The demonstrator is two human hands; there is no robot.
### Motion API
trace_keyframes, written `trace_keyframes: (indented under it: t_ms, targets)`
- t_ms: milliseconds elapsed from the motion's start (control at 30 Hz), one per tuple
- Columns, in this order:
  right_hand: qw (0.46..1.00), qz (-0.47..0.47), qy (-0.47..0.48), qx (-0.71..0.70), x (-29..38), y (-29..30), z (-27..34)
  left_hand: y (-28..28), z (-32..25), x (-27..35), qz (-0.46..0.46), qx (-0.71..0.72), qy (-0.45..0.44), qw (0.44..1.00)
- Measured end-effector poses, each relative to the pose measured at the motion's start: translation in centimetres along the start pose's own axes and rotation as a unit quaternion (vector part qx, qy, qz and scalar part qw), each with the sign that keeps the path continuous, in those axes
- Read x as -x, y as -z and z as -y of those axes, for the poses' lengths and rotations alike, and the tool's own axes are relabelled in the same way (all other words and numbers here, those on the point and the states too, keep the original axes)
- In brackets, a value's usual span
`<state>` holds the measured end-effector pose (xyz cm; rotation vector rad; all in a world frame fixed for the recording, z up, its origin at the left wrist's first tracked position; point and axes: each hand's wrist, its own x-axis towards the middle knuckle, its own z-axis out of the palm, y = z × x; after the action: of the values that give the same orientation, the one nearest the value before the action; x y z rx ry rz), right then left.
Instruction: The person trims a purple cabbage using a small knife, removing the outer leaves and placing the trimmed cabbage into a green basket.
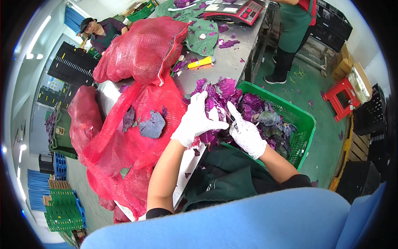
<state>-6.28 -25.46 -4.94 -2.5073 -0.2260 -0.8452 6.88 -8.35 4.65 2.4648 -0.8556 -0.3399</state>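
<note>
My left hand point(199, 119), in a white glove, lies with spread fingers against the left side of a red cabbage point(215, 107). The cabbage has ragged purple outer leaves and a pale part facing me. On its right, my right hand point(245, 130), also gloved, is closed around a small tool with a thin metal part, mostly hidden by the fingers; its index finger points up along the cabbage. Loose purple leaves lie below and behind the cabbage. A green plastic crate point(306, 137) full of cabbage leaves point(269, 119) stands just right of my hands.
Red mesh sacks point(143, 46) cover the left of the metal table point(230, 57). A yellow-handled tool point(201, 62) and a red scale point(233, 11) lie farther back. One person point(101, 32) is at far left, another point(290, 34) at upper right. A red stool point(342, 99) stands right.
</note>
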Motion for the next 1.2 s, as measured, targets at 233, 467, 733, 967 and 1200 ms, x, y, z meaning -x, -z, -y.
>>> trace_keyframes:
  t_ms: [233, 467, 733, 967, 1200]
  targets:
    - [0.984, 0.028, -0.113, -0.139, -0.4, -1.5, 1.2, 1.0, -0.2, 0.1, 0.022, 0.016, -0.013, 1.0]
    - [0.968, 0.066, -0.185, -0.156, -0.2, -2.4, 0.6, 1.3, -3.4, -0.3, 0.064, -0.153, 0.042, 0.985]
    - [0.819, 0.198, -0.383, -0.378, -4.1, -0.3, -2.7, -0.1, 1.0, 1.2, -0.042, 0.046, -0.032, 0.998]
    - [0.758, 0.103, -0.433, -0.476, -0.8, -3.7, -7.2, -1.7, 5.3, 4.3, -0.113, 0.293, -0.071, 0.947]
    - [0.94, -0.104, -0.128, -0.3, -4.0, 1.3, 1.9, -3.3, 3.8, 3.7, -0.193, 0.131, -0.041, 0.972]
